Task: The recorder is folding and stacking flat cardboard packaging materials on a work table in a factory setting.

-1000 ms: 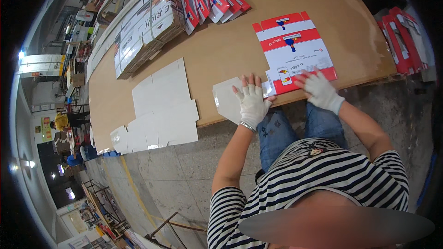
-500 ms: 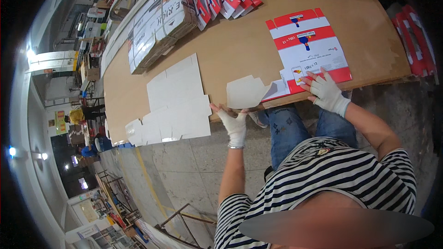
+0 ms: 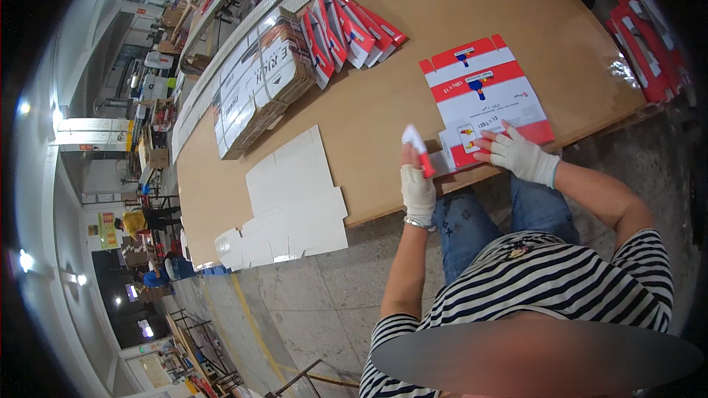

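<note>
A flat carton blank (image 3: 501, 99), printed red and white with blue figures, lies at the table's near edge in front of me. My right hand (image 3: 522, 155), in a white fingerless glove, rests on its near part with the fingers spread. At the carton's left side, a flap (image 3: 418, 149) stands upright, showing a white and red face. My left hand (image 3: 417, 190), gloved the same way, presses against this flap with its fingers stretched upward. The flap partly hides behind the fingers.
Plain white carton blanks (image 3: 295, 199) lie left on the brown table (image 3: 383, 110). Behind them stands a strapped bundle of printed cartons (image 3: 258, 81). Several folded red and white cartons (image 3: 350, 33) lean beside it. More red cartons (image 3: 647, 51) are at the far right.
My left hand has moved right and swung the carton's side flap from lying flat to upright. My right hand stays on the carton. The whole view has shifted slightly.
</note>
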Motion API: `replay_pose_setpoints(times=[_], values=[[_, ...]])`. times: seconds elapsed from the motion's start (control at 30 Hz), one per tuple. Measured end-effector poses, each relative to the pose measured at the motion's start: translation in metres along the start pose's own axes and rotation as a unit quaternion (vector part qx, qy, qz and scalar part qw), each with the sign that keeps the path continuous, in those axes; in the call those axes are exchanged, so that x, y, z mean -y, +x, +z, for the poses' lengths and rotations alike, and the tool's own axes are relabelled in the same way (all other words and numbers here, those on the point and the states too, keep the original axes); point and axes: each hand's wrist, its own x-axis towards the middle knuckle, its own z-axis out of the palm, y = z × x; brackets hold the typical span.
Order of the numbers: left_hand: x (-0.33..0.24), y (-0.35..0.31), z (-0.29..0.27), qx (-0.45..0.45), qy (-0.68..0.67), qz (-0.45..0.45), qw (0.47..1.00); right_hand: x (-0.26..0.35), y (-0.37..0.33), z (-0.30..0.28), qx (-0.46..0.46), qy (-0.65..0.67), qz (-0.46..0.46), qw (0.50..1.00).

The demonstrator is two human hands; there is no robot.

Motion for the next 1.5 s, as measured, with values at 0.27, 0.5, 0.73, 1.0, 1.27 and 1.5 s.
replay_pose_setpoints(times=[0.27,0.5,0.73,1.0,1.27,1.5], values=[[-0.035,0.009,-0.008,0.225,0.154,0.024,0.962,-0.009,-0.005,0.022,-0.046,-0.011,-0.021,0.999],[-0.037,0.011,-0.001,0.245,0.242,-0.015,0.939,0.001,-0.004,0.026,-0.065,0.008,-0.019,0.998],[-0.048,0.016,0.0,0.27,0.236,-0.038,0.933,-0.004,-0.008,0.03,-0.042,0.007,-0.034,0.999],[-0.029,0.041,0.013,0.231,0.143,-0.104,0.957,-0.011,-0.002,0.023,-0.051,0.019,-0.057,0.997],[-0.041,0.067,0.04,0.12,-0.079,-0.254,0.956,0.045,-0.051,-0.047,-0.065,0.339,0.235,0.908],[-0.109,0.009,-0.006,0.202,-0.366,-0.197,0.887,0.015,-0.075,-0.024,-0.176,0.58,0.581,0.544]])
